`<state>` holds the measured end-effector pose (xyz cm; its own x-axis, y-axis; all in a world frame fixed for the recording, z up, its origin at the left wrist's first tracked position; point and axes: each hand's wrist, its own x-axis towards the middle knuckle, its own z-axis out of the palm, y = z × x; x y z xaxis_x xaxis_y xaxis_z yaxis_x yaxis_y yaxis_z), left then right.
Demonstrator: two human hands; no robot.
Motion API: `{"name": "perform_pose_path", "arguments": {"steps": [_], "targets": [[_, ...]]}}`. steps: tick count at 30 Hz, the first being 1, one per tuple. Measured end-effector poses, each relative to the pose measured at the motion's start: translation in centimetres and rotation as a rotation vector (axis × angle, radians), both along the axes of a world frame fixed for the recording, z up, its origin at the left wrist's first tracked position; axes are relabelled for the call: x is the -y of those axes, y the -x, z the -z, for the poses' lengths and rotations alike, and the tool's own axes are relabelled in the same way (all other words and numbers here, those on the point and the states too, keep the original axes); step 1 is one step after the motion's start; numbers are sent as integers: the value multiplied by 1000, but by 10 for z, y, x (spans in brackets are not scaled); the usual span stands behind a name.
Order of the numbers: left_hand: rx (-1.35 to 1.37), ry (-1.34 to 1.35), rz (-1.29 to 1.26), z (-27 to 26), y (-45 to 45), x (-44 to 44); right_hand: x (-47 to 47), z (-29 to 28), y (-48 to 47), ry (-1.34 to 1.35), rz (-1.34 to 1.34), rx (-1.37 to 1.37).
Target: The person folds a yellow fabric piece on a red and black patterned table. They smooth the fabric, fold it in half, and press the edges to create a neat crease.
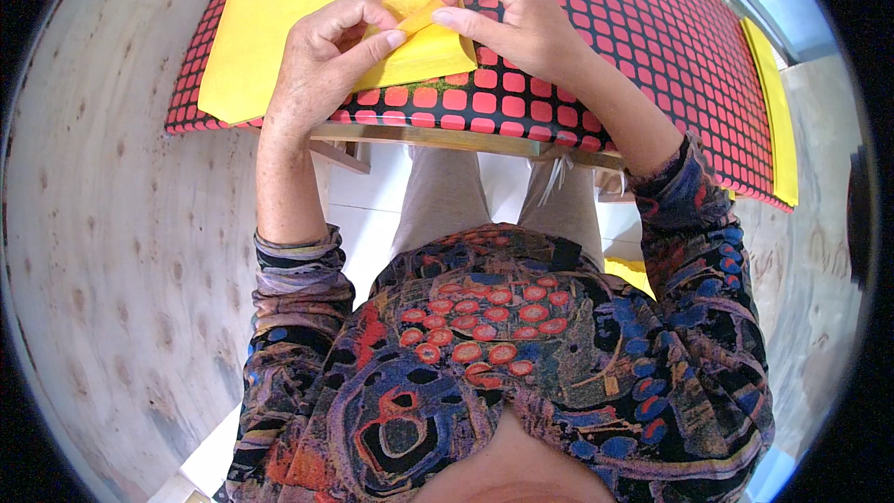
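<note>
Between my two hands, above the table's near edge, is a thin, slightly see-through yellow sheet (413, 5) with a folded strip along its near side. The thumb and forefinger of my left hand (335, 49) pinch the left end of that strip. At its right end, my right hand (506, 17) has its thumb and fingers on the sheet. Beneath them lies a stack of yellow sheets (419, 64), and a larger yellow sheet (279, 28) spreads to the left, under my left hand. Whether the sheets are paper or cloth is unclear.
A red-and-black checked cover (628, 28) lies over the table. More yellow material (772, 112) rests along its far right edge. Below the table's wooden edge (433, 138) are my legs, and something yellow (628, 272) is low at the right. A stained pale wall or panel (133, 188) stands left.
</note>
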<state>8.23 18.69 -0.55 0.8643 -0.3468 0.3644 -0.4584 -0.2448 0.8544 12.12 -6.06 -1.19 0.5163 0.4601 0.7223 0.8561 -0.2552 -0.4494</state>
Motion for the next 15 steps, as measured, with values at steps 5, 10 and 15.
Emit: {"name": "perform_pose_path", "arguments": {"steps": [5, 10, 15], "targets": [[2, 22, 13, -1, -1, 3, -5, 7, -5, -50, -23, -2], [-21, 15, 8, -2, 0, 4, -7, 4, 0, -63, 3, -15], [42, 32, 19, 1, 0, 7, -7, 9, -3, -51, 28, 7]]}}
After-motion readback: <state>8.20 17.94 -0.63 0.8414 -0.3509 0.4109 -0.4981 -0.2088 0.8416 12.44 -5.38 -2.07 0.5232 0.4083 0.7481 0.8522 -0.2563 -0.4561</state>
